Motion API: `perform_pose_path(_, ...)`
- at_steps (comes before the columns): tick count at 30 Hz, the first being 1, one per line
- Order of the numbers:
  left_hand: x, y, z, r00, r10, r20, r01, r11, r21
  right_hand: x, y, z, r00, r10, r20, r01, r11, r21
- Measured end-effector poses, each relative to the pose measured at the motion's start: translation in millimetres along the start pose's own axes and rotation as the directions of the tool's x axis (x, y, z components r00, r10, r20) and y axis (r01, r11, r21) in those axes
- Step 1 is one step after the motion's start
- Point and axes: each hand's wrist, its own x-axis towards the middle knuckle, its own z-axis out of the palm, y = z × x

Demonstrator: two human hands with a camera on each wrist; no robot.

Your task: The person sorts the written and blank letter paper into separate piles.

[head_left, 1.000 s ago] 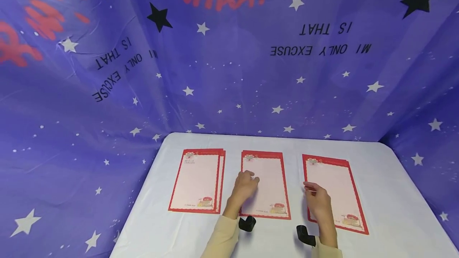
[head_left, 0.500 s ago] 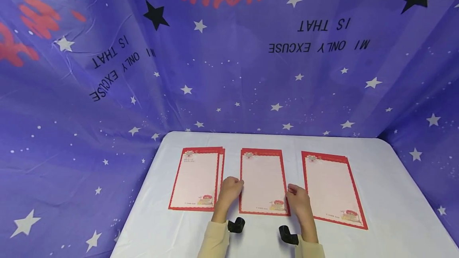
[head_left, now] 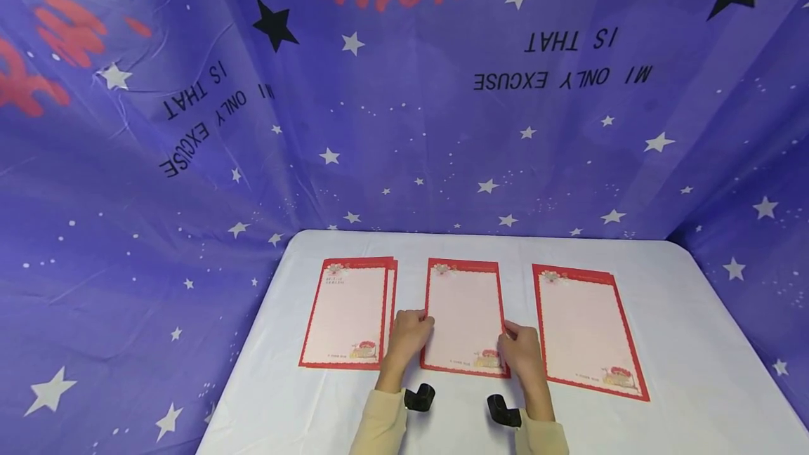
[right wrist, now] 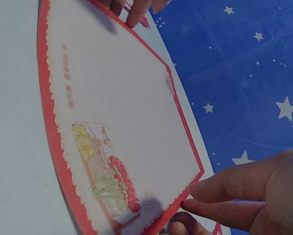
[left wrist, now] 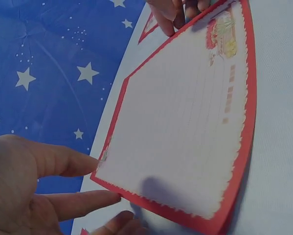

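Note:
A red-bordered sheet of letter paper (head_left: 463, 314), pale pink inside with a flower picture near one corner, is between both hands in the middle of the table. My left hand (head_left: 407, 339) pinches its left edge, and my right hand (head_left: 522, 353) pinches the right edge. In the left wrist view the left fingers (left wrist: 82, 199) are at the red border, and the sheet bows slightly, its near border apart from the cloth. The right fingers (right wrist: 224, 213) meet the opposite border in the right wrist view, one above and one beneath.
To the left lie overlapping matching sheets (head_left: 346, 314), the top one with small writing in a corner. Another overlapping set (head_left: 586, 328) lies to the right. All rest on a white-covered table (head_left: 468, 420), with a purple star-patterned curtain (head_left: 404, 125) behind and at the sides.
The left hand drew back leftward off the middle sheet to its left edge. The right hand came left from the right-hand sheets to the middle sheet's right edge. Both now grip it.

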Motion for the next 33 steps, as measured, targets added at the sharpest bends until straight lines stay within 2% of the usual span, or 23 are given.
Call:
perform_pose_path(4,3.0,1.4,2.0,1.000,-0.020,-0.020,0.019,0.998,-0.062,1.0,1.1,-0.3,0.999,-0.033,-0.029,0.034,0.999,0.026)
perform_pose_path(11,8.3,6.1,2.1,0.999,0.023,0.049,-0.011,0.975,-0.223,2.7,-1.2,-4.9,0.996,-0.039,-0.080,0.045,0.997,0.070)
perform_pose_path(17,8.2,14.7,12.2,0.995,0.043,0.085,-0.012,0.942,-0.334,-0.5,3.0,-23.6,0.993,-0.005,-0.116,0.017,0.994,0.103)
perform_pose_path(20,6.5,18.2,27.2,0.994,0.039,0.102,0.002,0.929,-0.369,-2.3,11.9,-37.8,0.985,0.034,-0.170,-0.012,0.992,0.126)
perform_pose_path(26,-1.3,32.2,70.7,0.988,0.074,0.137,-0.012,0.914,-0.405,-1.0,32.6,-69.8,0.952,0.127,-0.280,-0.094,0.987,0.128)
perform_pose_path(30,-5.7,48.6,97.4,0.982,0.089,0.165,-0.013,0.910,-0.415,1.6,43.3,-93.3,0.934,0.149,-0.326,-0.126,0.988,0.091)
perform_pose_path(33,-9.3,64.4,113.5,0.971,0.091,0.221,0.006,0.915,-0.403,2.7,53.6,-113.3,0.921,0.151,-0.359,-0.139,0.989,0.059)
